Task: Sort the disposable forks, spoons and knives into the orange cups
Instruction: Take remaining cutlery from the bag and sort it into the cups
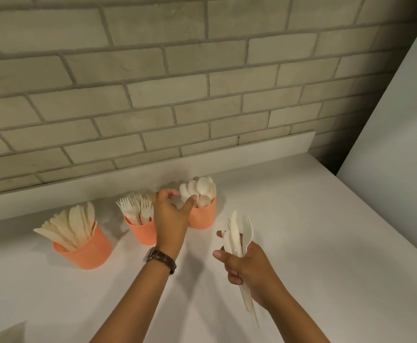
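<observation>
Setup: 3 orange cups in a rough row on a white tabletop, running from front-left to back-right, toward a brick wall.

Knife cup: furthest left and nearest the camera, packed with pale knives that fan out blade-up, mostly leaning left.

Fork cup: the middle one, full of forks standing tines-up. Its right side is hidden behind the left wrist.

Spoon cup: furthest right and furthest back, stuffed with spoons, bowls up.

Left hand: reaching into the gap between the fork cup and the spoon cup, fingers loosely spread, not gripping anything I can see. The thumb tip sits right at the spoons on the near-left side of their cup (touching or just shy of it, can't tell). The fingertips are blurry, up by the forks.

Right hand: well off to the right and closer to the camera, above the tabletop, fingers wrapped around a bundle of cutlery. It's held upright with the handles poking out below the fist. I can make out 1 fork on the right of the bunch and 1 knife blade in the middle; the rest is too overlapped to sort.

Extras: brown-strapped watch on the left wrist, and a plain white panel slanting along the right edge.
</observation>
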`<state>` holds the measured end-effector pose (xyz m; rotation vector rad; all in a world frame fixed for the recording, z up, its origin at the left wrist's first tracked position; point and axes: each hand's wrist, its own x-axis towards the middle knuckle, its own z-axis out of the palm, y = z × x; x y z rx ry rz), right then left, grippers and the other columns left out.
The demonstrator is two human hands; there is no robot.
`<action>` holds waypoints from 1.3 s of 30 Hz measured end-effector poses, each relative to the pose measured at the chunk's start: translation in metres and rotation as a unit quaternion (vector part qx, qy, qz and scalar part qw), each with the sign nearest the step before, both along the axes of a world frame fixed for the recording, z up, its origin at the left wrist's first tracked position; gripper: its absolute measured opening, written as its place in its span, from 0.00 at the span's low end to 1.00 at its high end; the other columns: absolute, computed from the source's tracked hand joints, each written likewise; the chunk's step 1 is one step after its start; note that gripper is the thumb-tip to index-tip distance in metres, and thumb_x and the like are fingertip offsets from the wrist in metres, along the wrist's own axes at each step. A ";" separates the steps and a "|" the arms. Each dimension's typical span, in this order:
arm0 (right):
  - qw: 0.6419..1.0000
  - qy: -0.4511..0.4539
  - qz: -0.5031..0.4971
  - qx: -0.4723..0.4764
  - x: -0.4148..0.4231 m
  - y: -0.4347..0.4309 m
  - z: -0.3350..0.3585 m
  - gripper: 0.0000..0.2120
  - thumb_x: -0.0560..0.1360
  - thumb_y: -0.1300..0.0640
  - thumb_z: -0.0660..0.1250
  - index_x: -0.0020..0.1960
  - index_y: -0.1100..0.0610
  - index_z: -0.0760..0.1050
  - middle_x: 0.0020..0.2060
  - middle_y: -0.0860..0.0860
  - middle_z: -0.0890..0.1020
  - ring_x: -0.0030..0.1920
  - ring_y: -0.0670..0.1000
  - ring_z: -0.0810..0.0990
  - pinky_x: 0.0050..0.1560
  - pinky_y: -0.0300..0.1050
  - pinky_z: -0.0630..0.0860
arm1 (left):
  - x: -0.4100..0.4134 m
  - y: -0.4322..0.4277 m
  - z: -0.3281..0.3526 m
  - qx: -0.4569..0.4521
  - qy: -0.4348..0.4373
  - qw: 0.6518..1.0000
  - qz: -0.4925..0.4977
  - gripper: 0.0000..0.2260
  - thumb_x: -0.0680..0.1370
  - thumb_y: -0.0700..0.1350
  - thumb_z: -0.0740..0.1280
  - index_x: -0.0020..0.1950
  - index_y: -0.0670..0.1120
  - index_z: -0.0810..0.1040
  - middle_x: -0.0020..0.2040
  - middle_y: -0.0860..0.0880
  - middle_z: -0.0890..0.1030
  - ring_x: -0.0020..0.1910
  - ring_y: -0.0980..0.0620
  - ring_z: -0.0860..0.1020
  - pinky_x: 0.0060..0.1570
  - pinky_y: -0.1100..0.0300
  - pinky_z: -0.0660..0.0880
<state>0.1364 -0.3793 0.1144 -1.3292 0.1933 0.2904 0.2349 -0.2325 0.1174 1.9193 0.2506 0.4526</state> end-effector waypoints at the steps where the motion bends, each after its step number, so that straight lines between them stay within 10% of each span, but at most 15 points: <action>1: 1.000 -0.003 0.000 -0.009 0.000 0.002 0.001 0.16 0.71 0.68 0.71 0.56 0.56 0.76 0.30 0.50 0.71 0.24 0.46 0.64 0.23 0.37 0.62 | -0.013 0.000 0.007 -0.013 0.003 0.999 -0.030 0.11 0.69 0.47 0.75 0.41 0.47 0.73 0.42 0.51 0.75 0.36 0.55 0.71 0.39 0.64 0.67; 6: 0.997 -0.027 0.009 -0.076 0.000 0.015 0.000 0.11 0.69 0.68 0.71 0.50 0.65 0.73 0.25 0.48 0.70 0.22 0.45 0.63 0.22 0.37 0.62 | -0.086 0.001 0.028 0.045 0.119 0.966 -0.226 0.07 0.68 0.52 0.74 0.33 0.50 0.83 0.28 0.56 0.76 0.26 0.61 0.71 0.32 0.71 0.65; 10: 0.993 -0.038 0.036 -0.108 -0.003 0.036 -0.001 0.11 0.66 0.67 0.64 0.49 0.67 0.72 0.22 0.44 0.72 0.20 0.43 0.65 0.22 0.35 0.63 | -0.107 0.005 0.022 0.101 0.130 0.970 -0.179 0.04 0.68 0.54 0.73 0.36 0.56 0.83 0.27 0.59 0.73 0.29 0.60 0.71 0.30 0.70 0.65; 21: 0.989 -0.041 0.145 0.003 -0.007 0.084 0.008 0.22 0.65 0.65 0.74 0.57 0.56 0.75 0.28 0.49 0.70 0.23 0.46 0.65 0.22 0.37 0.61 | -0.114 0.091 0.060 -0.114 0.041 0.993 -0.009 0.06 0.71 0.41 0.72 0.36 0.51 0.82 0.29 0.59 0.81 0.28 0.64 0.74 0.28 0.75 0.67; 32: 0.978 -0.063 0.196 -0.038 -0.006 0.126 0.006 0.21 0.59 0.67 0.61 0.51 0.57 0.78 0.32 0.53 0.77 0.28 0.49 0.67 0.23 0.37 0.62 | -0.130 0.093 0.042 0.095 0.187 0.974 -0.086 0.08 0.67 0.57 0.74 0.34 0.54 0.83 0.36 0.53 0.83 0.36 0.59 0.79 0.40 0.65 0.74; 39: 0.976 -0.066 0.203 -0.042 -0.002 0.129 0.001 0.12 0.67 0.73 0.71 0.41 0.60 0.71 0.28 0.50 0.69 0.23 0.46 0.65 0.23 0.37 0.62 | -0.117 0.118 0.043 -0.107 0.100 0.989 -0.021 0.06 0.70 0.42 0.73 0.34 0.50 0.81 0.29 0.56 0.79 0.26 0.64 0.72 0.30 0.69 0.70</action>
